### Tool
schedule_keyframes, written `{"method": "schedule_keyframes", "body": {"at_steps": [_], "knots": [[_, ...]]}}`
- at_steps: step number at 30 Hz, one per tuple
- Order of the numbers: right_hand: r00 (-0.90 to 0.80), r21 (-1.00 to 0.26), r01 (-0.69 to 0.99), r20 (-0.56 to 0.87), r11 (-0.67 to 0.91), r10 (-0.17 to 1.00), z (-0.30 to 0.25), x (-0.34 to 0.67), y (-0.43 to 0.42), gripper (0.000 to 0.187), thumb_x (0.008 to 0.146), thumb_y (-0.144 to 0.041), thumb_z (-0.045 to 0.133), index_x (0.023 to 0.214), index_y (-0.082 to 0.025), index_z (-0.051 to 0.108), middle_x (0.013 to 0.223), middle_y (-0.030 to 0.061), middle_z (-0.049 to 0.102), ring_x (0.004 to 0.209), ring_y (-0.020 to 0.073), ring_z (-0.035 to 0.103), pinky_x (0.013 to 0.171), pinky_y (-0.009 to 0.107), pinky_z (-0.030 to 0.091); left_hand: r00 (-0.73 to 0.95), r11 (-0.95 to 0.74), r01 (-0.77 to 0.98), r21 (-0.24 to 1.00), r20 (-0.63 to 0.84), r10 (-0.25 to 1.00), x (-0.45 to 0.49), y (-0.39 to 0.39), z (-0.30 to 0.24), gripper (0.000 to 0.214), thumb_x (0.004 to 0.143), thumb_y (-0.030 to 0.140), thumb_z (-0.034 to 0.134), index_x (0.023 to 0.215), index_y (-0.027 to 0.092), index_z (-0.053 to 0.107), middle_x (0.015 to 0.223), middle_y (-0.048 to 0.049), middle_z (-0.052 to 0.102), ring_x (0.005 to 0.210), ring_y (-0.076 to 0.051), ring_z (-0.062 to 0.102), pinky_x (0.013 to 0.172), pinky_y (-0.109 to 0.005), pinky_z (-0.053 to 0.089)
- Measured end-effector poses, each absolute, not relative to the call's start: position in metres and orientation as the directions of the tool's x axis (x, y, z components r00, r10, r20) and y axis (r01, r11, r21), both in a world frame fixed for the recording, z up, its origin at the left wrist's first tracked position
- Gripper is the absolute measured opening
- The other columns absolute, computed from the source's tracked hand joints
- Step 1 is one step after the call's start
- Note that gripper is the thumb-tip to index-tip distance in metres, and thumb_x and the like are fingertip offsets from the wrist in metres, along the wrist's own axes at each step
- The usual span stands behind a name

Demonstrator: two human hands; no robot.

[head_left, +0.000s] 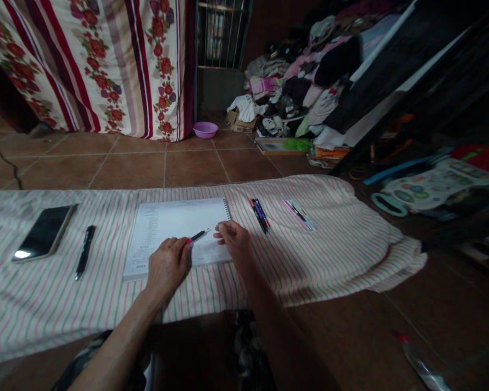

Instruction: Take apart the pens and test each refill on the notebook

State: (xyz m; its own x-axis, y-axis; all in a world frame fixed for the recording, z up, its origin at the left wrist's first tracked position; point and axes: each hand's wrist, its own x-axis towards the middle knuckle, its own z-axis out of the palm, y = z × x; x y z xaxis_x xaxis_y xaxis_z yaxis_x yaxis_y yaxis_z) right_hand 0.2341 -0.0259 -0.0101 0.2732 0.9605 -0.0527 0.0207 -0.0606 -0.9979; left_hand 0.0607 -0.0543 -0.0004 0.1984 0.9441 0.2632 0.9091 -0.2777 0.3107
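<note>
A: Look at your left hand (169, 263), near the middle of the frame. What are its fingers doing?

B: They are curled in and pinching the pink-and-black pen (197, 237). The pink bit is by your fingers, and the dark end points right, toward your other hand.

A: Where is that pen?

B: It is over the lower right part of your notebook (179, 220), in the middle of the frame. I can't tell if its tip touches the page.

A: And your right hand (236, 241)?

B: It is just right of the pen tip, by the right edge of the notebook. Your fingers are bent, with the tips close to each other. I can't tell if they hold some tiny thing.

A: What does your notebook look like?

B: It lies flat, with wire rings at its upper right edge. There are small printed marks down its left side, too blurry to read.

A: What else is on your stripy cloth (330, 244)?

B: At the left of the frame you have a phone (44, 231), with a black pen (85, 252) just beside it. Right of your notebook is a little bunch of dark pens (260, 216). Farther right is a bunch of pale pens (299, 215).
</note>
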Motion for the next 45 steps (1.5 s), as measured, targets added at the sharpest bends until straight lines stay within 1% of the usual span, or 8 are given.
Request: {"method": "schedule_keyframes", "body": {"at_steps": [3, 7, 11, 15, 27, 38, 41, 45], "knots": [[0.275, -0.96, 0.279, 0.078, -0.002, 0.958, -0.013, 0.239, -0.025, 0.018, 0.075, -0.035, 0.053, 0.079, -0.02, 0.061, 0.071, 0.0033, 0.068, 0.066, 0.0184, 0.066, 0.057, 0.027, 0.051, 0.197, -0.284, 0.905, 0.317, 0.28, 0.94, 0.061, -0.052, -0.001, 0.032, 0.089, 0.034, 0.035, 0.096, 0.019, 0.063, 0.083, -0.0059, 0.065, 0.082, -0.021, 0.057, 0.064, -0.03, 0.045], [0.246, -0.792, 0.599, 0.326, 0.121, 0.913, -0.016, 0.244, -0.023, 0.016, 0.078, -0.028, 0.051, 0.08, -0.02, 0.064, 0.08, 0.0061, 0.069, 0.073, 0.0185, 0.064, 0.074, 0.031, 0.049, 0.184, -0.288, 0.894, 0.342, 0.306, 0.934, 0.064, -0.048, -0.001, 0.031, 0.088, 0.033, 0.036, 0.094, 0.019, 0.064, 0.083, -0.0063, 0.064, 0.084, -0.022, 0.054, 0.069, -0.031, 0.045], [0.223, -0.668, 0.719, 0.484, 0.193, 0.846, -0.022, 0.248, -0.02, 0.014, 0.076, -0.023, 0.053, 0.077, -0.018, 0.066, 0.088, 0.0095, 0.066, 0.085, 0.0203, 0.061, 0.08, 0.031, 0.047, 0.163, -0.28, 0.894, 0.349, 0.327, 0.931, 0.069, -0.043, 0.0, 0.029, 0.087, 0.031, 0.039, 0.09, 0.02, 0.065, 0.084, -0.0066, 0.063, 0.084, -0.023, 0.051, 0.07, -0.032, 0.045], [0.204, -0.565, 0.809, 0.528, 0.161, 0.824, -0.028, 0.249, -0.019, 0.012, 0.076, -0.022, 0.056, 0.075, -0.019, 0.068, 0.099, 0.0103, 0.063, 0.094, 0.0222, 0.057, 0.086, 0.035, 0.043, 0.141, -0.258, 0.903, 0.343, 0.331, 0.933, 0.073, -0.039, -0.002, 0.03, 0.087, 0.032, 0.039, 0.087, 0.021, 0.067, 0.081, -0.0071, 0.06, 0.083, -0.023, 0.05, 0.067, -0.032, 0.044], [0.153, -0.473, 0.874, 0.484, 0.111, 0.861, -0.032, 0.246, -0.011, 0.014, 0.077, -0.021, 0.056, 0.078, -0.017, 0.069, 0.097, 0.0118, 0.062, 0.103, 0.0243, 0.049, 0.094, 0.037, 0.035, 0.123, -0.239, 0.902, 0.359, 0.317, 0.94, 0.082, -0.038, -0.002, 0.032, 0.087, 0.032, 0.039, 0.094, 0.018, 0.067, 0.082, -0.0079, 0.06, 0.083, -0.024, 0.05, 0.072, -0.034, 0.045], [0.137, -0.507, 0.849, 0.48, 0.147, 0.866, -0.031, 0.241, -0.007, 0.011, 0.076, -0.019, 0.06, 0.086, -0.015, 0.063, 0.093, 0.0101, 0.062, 0.101, 0.0236, 0.049, 0.093, 0.039, 0.035, 0.085, -0.197, 0.908, 0.369, 0.298, 0.951, 0.079, -0.037, -0.001, 0.031, 0.086, 0.032, 0.04, 0.092, 0.018, 0.067, 0.082, -0.007, 0.06, 0.083, -0.023, 0.05, 0.071, -0.032, 0.043], [0.122, -0.512, 0.841, 0.492, 0.174, 0.862, -0.029, 0.239, -0.007, 0.008, 0.075, -0.018, 0.061, 0.083, -0.016, 0.062, 0.089, 0.0087, 0.062, 0.1, 0.0236, 0.049, 0.093, 0.038, 0.035, 0.086, -0.203, 0.907, 0.37, 0.308, 0.948, 0.077, -0.037, -0.002, 0.03, 0.085, 0.031, 0.041, 0.092, 0.018, 0.067, 0.081, -0.007, 0.06, 0.083, -0.023, 0.05, 0.072, -0.033, 0.043], [0.103, -0.498, 0.845, 0.508, 0.194, 0.855, -0.032, 0.237, -0.006, 0.005, 0.075, -0.021, 0.062, 0.078, -0.018, 0.064, 0.094, 0.0095, 0.061, 0.103, 0.0245, 0.047, 0.093, 0.039, 0.036, 0.085, -0.207, 0.901, 0.38, 0.312, 0.946, 0.074, -0.036, -0.004, 0.031, 0.085, 0.032, 0.041, 0.092, 0.017, 0.067, 0.08, -0.0069, 0.06, 0.082, -0.023, 0.05, 0.072, -0.033, 0.043]]}}
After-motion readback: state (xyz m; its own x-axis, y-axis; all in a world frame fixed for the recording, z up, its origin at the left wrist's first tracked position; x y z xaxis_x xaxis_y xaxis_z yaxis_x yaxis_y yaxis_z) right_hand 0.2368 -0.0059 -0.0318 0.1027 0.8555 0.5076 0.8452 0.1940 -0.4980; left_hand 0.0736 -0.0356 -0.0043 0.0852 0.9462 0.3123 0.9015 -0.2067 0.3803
